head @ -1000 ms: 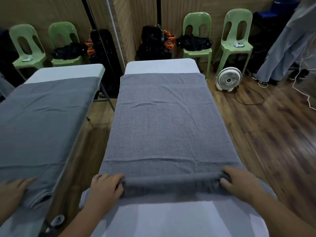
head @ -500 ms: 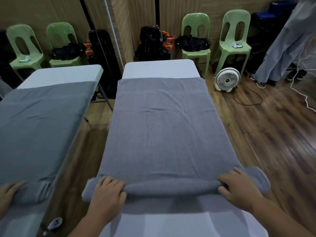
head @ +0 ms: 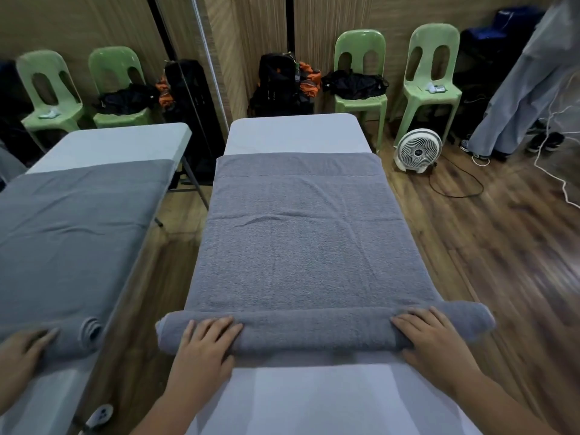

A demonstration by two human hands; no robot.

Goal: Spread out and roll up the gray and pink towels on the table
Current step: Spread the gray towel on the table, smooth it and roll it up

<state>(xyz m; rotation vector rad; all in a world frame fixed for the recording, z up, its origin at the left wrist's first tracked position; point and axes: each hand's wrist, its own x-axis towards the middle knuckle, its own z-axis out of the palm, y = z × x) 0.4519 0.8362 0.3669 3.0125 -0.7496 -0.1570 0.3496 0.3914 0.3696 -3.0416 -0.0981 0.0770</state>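
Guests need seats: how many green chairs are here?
2: the left chair, holding a black bag, behind the table; the right chair beside the fan. Two more at left look like mirror reflections.

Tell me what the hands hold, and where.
Nothing gripped: left hand and right hand press flat on the towel roll, one near each end.

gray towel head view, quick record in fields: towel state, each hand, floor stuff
towel: gray towel flat along the table, near end wound into a roll
left hand: flat on the roll's left part, fingers straight
right hand: flat on the roll's right part, fingers straight
roll ends: overhang both table sides
floor: white fan right of the table
pink towel: not in view
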